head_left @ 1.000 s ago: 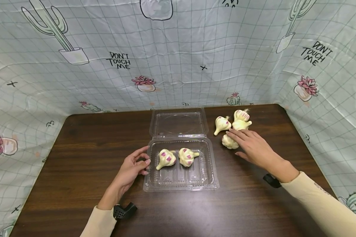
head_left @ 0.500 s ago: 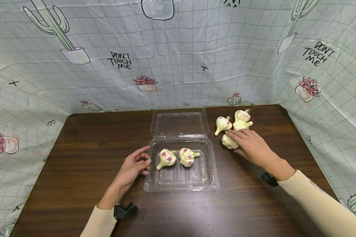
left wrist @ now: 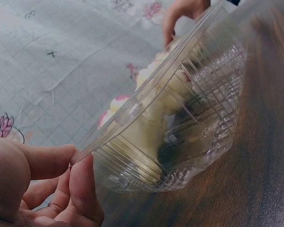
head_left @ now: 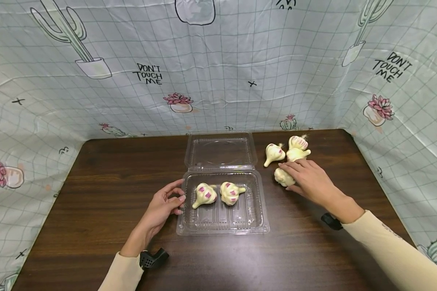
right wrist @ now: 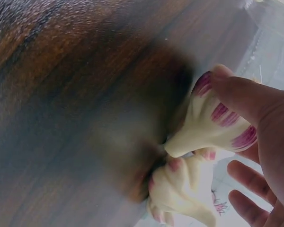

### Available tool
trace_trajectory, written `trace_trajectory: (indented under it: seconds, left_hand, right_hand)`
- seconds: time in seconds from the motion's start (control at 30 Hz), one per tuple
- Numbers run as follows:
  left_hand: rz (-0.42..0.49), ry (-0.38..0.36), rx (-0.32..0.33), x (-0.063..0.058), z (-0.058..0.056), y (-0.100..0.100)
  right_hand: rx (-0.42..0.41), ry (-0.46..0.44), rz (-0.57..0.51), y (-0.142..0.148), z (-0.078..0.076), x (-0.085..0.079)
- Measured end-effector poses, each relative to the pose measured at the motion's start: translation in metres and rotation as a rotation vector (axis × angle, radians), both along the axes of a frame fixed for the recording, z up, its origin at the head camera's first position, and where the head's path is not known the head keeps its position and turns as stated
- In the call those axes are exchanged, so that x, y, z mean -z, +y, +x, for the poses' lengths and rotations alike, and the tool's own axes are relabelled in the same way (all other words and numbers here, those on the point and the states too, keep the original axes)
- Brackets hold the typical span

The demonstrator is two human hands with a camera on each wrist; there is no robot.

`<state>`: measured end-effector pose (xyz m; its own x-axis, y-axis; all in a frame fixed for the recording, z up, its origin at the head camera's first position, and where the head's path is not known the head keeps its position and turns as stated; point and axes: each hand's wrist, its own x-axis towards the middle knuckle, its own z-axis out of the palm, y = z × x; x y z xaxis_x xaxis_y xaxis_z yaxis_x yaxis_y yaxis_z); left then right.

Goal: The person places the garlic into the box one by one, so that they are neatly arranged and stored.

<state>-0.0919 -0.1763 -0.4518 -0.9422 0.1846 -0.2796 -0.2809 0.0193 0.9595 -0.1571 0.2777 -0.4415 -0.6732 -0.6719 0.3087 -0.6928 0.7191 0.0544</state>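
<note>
A clear plastic clamshell container (head_left: 218, 221) lies with its lid folded back on the dark wooden table. Two garlic bulbs sit in its base, one at the left (head_left: 205, 195) and one near the middle (head_left: 230, 193). At the container's left side, my left hand (head_left: 161, 208) pinches the rim (left wrist: 85, 152) between thumb and fingers. To the right, my right hand (head_left: 310, 180) holds another garlic bulb (right wrist: 217, 118), thumb on one side and fingers on the other. In the head view this hand covers part of that bulb.
Just beyond my right hand lie more garlic bulbs: one with its stem toward me (head_left: 274, 153), one at the back (head_left: 298, 142) and one against it (head_left: 296, 154). The container's lid (head_left: 220, 151) reaches toward the patterned cloth (head_left: 218, 81) behind the table.
My right hand's fingers have closed round the nearest garlic bulb, which has shifted slightly toward me and to the right. My left hand stays at the container's rim.
</note>
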Motion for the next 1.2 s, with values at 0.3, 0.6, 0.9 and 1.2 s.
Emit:
trace_trajectory:
  seconds: [0.3,0.6,0.9,1.2]
  left_hand:
    - [0.007,-0.001,-0.003,0.000,0.000,0.000]
    - [-0.008,-0.001,-0.004,0.001,-0.001,0.000]
    - [-0.005,0.003,-0.002,0.000,-0.001,0.002]
    - [0.019,-0.019,-0.006,-0.001,-0.002,0.000]
  right_hand:
    - [-0.004,0.059,-0.032,-0.005,0.006,-0.022]
    - [-0.060,0.133,-0.053,-0.020,0.013,-0.049]
    - [-0.124,0.164,-0.069,-0.047,0.023,-0.071]
    - [-0.188,0.168,-0.024,-0.080,0.033,-0.075]
